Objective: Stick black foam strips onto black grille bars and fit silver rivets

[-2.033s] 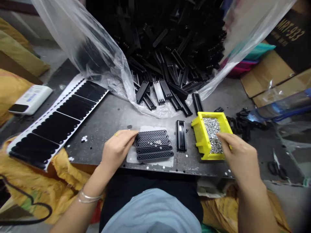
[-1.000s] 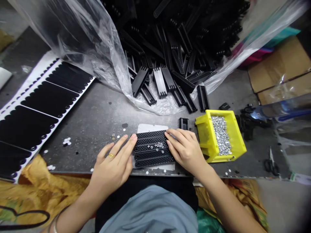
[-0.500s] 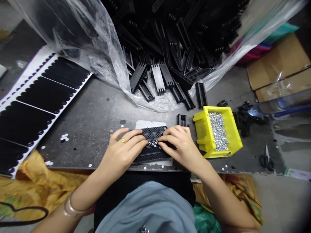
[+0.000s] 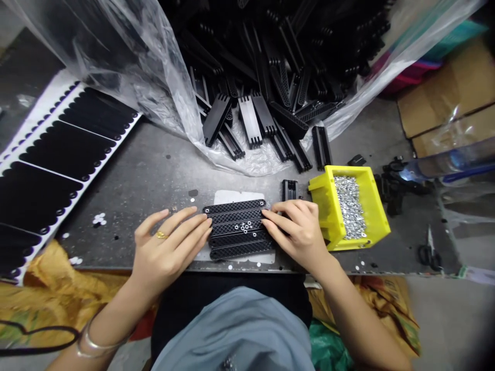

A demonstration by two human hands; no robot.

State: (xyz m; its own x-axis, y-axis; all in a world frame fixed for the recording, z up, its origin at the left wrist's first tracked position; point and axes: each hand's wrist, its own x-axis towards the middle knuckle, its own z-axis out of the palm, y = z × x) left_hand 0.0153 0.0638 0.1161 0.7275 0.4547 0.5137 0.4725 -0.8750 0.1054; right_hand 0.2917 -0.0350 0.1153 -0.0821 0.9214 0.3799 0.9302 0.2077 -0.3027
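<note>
Now left hand (image 4: 168, 248) and right hand (image 4: 298, 232) farther apart, flanking black mesh strips (image 4: 238, 240)

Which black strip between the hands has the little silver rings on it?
The middle strip of the five carries the silver rings; the strips above and below it look bare.

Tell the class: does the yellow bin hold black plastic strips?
No, the yellow bin holds small silver metal fittings.

Your left hand (image 4: 166, 252) and right hand (image 4: 297, 232) touch opposite ends of the black plastic strips (image 4: 237, 229), near a yellow bin (image 4: 323, 206).
</note>
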